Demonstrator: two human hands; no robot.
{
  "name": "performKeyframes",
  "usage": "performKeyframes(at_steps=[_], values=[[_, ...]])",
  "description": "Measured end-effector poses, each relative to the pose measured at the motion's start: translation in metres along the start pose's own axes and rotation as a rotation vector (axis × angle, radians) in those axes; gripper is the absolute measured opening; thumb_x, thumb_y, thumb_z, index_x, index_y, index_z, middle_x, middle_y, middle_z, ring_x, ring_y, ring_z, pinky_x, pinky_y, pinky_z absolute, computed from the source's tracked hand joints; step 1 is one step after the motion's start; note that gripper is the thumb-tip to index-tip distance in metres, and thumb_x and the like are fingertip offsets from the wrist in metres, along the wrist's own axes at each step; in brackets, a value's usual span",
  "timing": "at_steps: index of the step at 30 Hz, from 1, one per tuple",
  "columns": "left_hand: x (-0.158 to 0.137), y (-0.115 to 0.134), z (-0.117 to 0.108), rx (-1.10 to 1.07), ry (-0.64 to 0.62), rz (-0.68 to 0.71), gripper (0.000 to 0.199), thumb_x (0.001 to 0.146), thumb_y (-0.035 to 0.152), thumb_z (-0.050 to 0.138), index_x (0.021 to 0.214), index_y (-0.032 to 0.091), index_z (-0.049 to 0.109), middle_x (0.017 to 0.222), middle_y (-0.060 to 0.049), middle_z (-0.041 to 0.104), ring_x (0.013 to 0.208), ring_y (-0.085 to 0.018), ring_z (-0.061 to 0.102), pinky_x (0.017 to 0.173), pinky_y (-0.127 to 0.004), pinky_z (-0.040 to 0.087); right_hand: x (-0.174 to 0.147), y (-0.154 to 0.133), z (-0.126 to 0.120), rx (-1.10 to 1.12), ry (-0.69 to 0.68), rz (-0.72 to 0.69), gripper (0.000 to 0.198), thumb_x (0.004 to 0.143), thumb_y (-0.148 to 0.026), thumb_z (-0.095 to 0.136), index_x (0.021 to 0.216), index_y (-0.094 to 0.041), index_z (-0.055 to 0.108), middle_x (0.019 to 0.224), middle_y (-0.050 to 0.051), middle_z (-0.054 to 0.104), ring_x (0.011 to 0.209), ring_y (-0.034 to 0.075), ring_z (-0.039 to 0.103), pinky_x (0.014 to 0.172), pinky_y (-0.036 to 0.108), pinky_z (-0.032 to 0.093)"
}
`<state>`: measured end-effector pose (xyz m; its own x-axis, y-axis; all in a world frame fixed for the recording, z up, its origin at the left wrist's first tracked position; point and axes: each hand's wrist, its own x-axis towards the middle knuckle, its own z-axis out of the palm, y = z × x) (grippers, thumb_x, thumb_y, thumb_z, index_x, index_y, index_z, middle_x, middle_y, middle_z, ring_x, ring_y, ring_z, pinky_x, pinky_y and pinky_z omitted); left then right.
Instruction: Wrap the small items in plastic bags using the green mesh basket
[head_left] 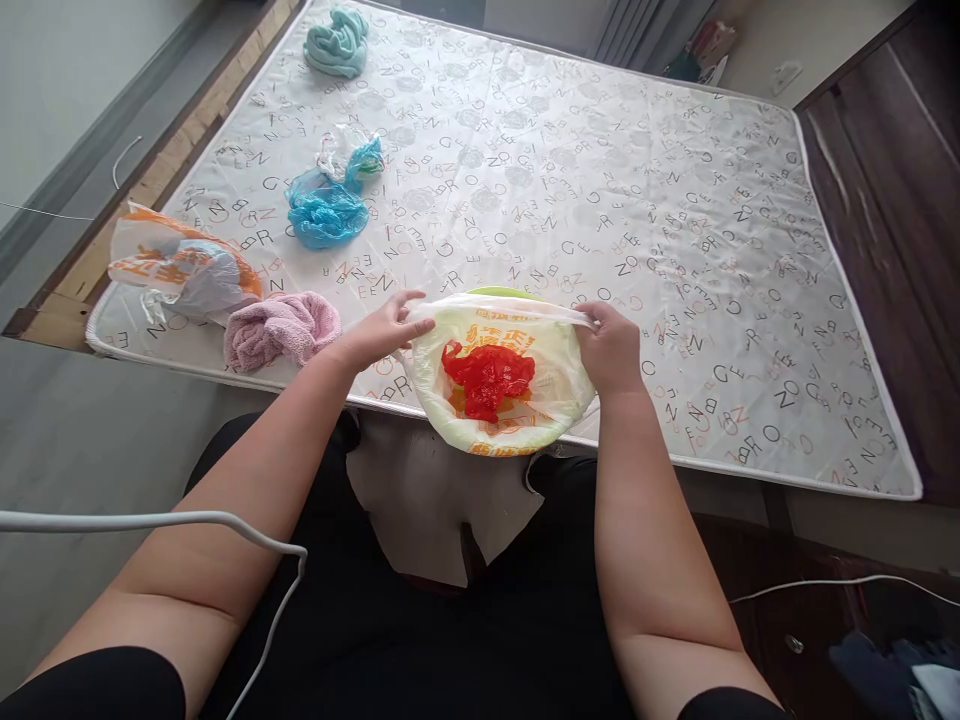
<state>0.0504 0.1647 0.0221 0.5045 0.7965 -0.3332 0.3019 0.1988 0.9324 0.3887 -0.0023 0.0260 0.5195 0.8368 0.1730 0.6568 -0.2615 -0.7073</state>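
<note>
A white plastic bag (585,390) with orange print lines a round light-green basin (502,292), which rests at the mattress's near edge. Crumpled red plastic (491,380) lies inside, on the lining. At the basin's left rim, my left hand (382,328) holds the bag's edge, its thumb over the plastic and its index finger stretched along the outside. My right hand (611,348) pinches the bag's edge at the far right rim, fingers curled closed. Between both hands the bag's edge is drawn in a band across the far rim.
On the patterned mattress (675,280), a pink towel (283,330) and an orange-printed bag (184,265) lie left of the basin. Farther back are a crumpled blue bag (326,210) and a teal towel (336,43). A white cable (225,518) crosses before my left forearm.
</note>
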Motion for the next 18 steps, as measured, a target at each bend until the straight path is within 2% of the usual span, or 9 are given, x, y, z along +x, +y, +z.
performKeyframes(at_steps=[2,3,5,8,10,12,14,16,18], values=[[0.001,-0.005,-0.004,-0.048,-0.115,-0.151,0.054,0.069,0.032,0.094,0.119,0.022,0.075,0.095,-0.010,0.076,0.078,-0.025,0.073,0.065,-0.030,0.057,0.000,0.001,-0.005,0.092,-0.019,0.103,0.029,0.090,-0.042,0.069,0.114,-0.026,0.075,0.112,0.008,0.078,0.099,0.027,0.073,0.092,0.045,0.061],[0.001,-0.006,-0.005,-0.063,-0.153,-0.190,0.048,0.070,0.036,0.094,0.113,0.020,0.077,0.093,-0.011,0.076,0.074,-0.024,0.073,0.061,-0.030,0.056,0.000,0.001,-0.009,0.164,-0.087,0.153,0.037,0.090,-0.046,0.072,0.123,-0.028,0.073,0.119,0.008,0.077,0.102,0.027,0.073,0.090,0.044,0.063],[-0.001,-0.004,-0.007,-0.084,-0.183,-0.201,0.039,0.071,0.040,0.092,0.100,0.018,0.078,0.091,-0.013,0.077,0.069,-0.023,0.071,0.057,-0.030,0.055,-0.001,0.004,-0.020,0.338,-0.331,0.242,0.056,0.087,-0.054,0.078,0.138,-0.033,0.066,0.127,0.006,0.075,0.108,0.028,0.074,0.085,0.042,0.065],[-0.004,0.005,-0.006,-0.094,-0.098,-0.104,0.032,0.071,0.037,0.090,0.092,0.017,0.076,0.087,-0.009,0.076,0.066,-0.019,0.068,0.056,-0.026,0.053,-0.005,0.008,-0.036,0.511,-0.706,0.380,0.067,0.077,-0.054,0.089,0.136,-0.032,0.068,0.121,0.007,0.078,0.101,0.030,0.076,0.073,0.039,0.068],[-0.005,0.011,-0.005,-0.083,0.046,-0.022,0.027,0.073,0.035,0.087,0.089,0.018,0.073,0.081,-0.004,0.072,0.064,-0.015,0.064,0.055,-0.023,0.050,-0.006,0.009,-0.042,0.501,-0.767,0.440,0.056,0.073,-0.048,0.094,0.121,-0.026,0.074,0.111,0.009,0.079,0.089,0.028,0.076,0.064,0.036,0.066],[-0.006,0.014,-0.006,-0.049,0.213,0.050,0.022,0.075,0.032,0.082,0.089,0.018,0.072,0.079,-0.001,0.069,0.064,-0.013,0.060,0.055,-0.022,0.047,-0.006,0.009,-0.042,0.446,-0.623,0.439,0.043,0.074,-0.042,0.092,0.110,-0.024,0.075,0.099,0.008,0.078,0.075,0.023,0.072,0.053,0.032,0.061],[-0.004,0.013,-0.008,0.024,0.347,0.128,0.020,0.075,0.029,0.079,0.091,0.019,0.072,0.081,-0.001,0.069,0.067,-0.013,0.060,0.058,-0.021,0.047,-0.004,0.009,-0.039,0.399,-0.350,0.387,0.039,0.076,-0.036,0.087,0.111,-0.025,0.072,0.094,0.005,0.074,0.066,0.018,0.066,0.046,0.027,0.055],[-0.001,0.010,-0.012,0.096,0.430,0.199,0.024,0.073,0.027,0.079,0.095,0.019,0.073,0.085,-0.001,0.069,0.072,-0.014,0.061,0.062,-0.021,0.048,0.000,0.010,-0.035,0.377,-0.100,0.316,0.047,0.077,-0.034,0.084,0.121,-0.029,0.068,0.101,0.004,0.071,0.068,0.016,0.065,0.046,0.026,0.054],[0.002,0.008,-0.015,0.073,0.459,0.207,0.029,0.073,0.029,0.080,0.099,0.020,0.072,0.088,-0.001,0.069,0.075,-0.014,0.062,0.064,-0.022,0.050,0.003,0.013,-0.034,0.405,-0.022,0.289,0.062,0.078,-0.037,0.083,0.136,-0.034,0.061,0.116,0.005,0.070,0.079,0.018,0.070,0.052,0.026,0.057]])
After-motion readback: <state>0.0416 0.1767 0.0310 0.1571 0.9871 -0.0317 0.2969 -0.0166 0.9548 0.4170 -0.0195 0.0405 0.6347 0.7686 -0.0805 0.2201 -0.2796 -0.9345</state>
